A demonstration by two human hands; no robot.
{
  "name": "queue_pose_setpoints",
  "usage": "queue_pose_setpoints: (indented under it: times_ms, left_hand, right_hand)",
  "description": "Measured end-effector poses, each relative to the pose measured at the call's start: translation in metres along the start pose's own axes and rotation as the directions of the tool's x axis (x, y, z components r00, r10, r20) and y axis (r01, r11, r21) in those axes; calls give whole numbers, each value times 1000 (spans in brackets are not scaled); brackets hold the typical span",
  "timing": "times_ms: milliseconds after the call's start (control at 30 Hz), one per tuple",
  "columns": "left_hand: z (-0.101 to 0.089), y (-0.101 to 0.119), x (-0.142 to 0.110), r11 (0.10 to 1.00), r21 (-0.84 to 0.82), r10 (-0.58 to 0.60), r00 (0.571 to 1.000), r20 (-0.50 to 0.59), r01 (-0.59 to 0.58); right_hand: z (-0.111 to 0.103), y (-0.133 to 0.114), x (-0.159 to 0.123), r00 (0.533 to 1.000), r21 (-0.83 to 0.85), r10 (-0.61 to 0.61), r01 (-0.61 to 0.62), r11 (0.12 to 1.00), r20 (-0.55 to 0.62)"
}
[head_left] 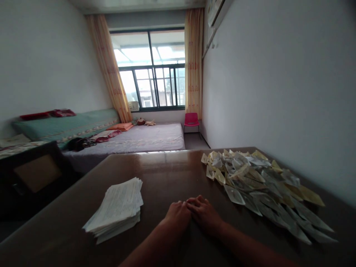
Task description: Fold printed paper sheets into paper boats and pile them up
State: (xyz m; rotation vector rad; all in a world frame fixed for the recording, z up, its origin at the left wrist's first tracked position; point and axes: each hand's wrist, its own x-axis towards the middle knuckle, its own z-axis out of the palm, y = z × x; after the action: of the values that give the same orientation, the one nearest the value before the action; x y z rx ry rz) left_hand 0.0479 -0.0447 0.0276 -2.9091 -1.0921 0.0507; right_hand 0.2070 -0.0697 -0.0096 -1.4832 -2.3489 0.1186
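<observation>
1. Paper stack: lay at nine o'clock from the hands; a light touch likely suited its thin, uneven-edged layers.
2. Left hand and right hand: rested palm-down, fingers loosely bent, touching, pinching nothing visible.
3. Folded papers: heaped at two o'clock, pointed, creased, white and yellowish.
4. Table: brown, glossy.
</observation>
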Motion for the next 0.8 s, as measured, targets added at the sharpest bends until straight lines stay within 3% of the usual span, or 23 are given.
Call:
queue_pose_setpoints:
  times_ms: [167, 400, 633, 800]
  left_hand:
    - [-12, -20, -12, 993, -72, -94, 996, -13, 92]
    - [2, -17, -15, 958, -221, -188, 982, 0, 183]
    - [12, -26, -16, 896, -399, -231, 972, -46, 195]
    - [13, -23, -17, 906, -391, -202, 978, -58, 164]
  right_hand:
    - [7, -1, 3, 999, -60, -33, 32, 998, -12]
    - [25, 0, 9, 996, -144, -57, 46, 988, -74]
    - [25, 3, 5, 992, -136, -119, 111, 984, -48]
    - [30, 5, 3, 998, -152, -47, 41, 988, -33]
